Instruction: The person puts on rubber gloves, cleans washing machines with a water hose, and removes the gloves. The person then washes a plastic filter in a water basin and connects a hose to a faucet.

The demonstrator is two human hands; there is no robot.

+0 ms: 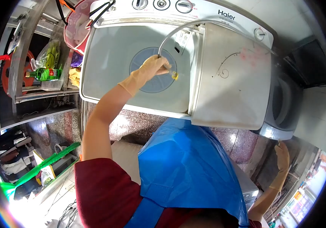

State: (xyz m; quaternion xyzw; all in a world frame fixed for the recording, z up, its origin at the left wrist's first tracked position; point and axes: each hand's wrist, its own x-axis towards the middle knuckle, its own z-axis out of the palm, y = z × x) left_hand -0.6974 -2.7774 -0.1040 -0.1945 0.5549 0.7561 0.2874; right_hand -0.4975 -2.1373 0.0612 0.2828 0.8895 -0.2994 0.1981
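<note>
Left hand: The gloved left hand (149, 70) is closed around a grey hose (178, 27), above the tub and apart from its floor.
Hose: It arches from beside the control panel (242, 24) down into the top of the fist.
Yellow tip: A small yellow tip (175, 75) shows just past the fingers; the hand hides whether it joins the hose.
Tub: The washing machine tub (106, 57) is uncovered; a round blue-grey disc (163, 85) sits in its floor, partly behind the hand.
Lid: A pale lid (231, 91) with a curled floral print lies flat over the section to the right of the tub.
Right hand: The gloved right hand (282, 155) is near the lower edge of a grey appliance (280, 133); contact, and whether the fingers grip anything, cannot be told.
Clothing: Blue apron (189, 163) over a dark red sleeve (106, 182); the apron's top reaches the machine's front edge in view.
Left side: A pink bucket (75, 30) stands beside the machine; a green bottle (47, 74) lies on its side on a shelf.
</note>
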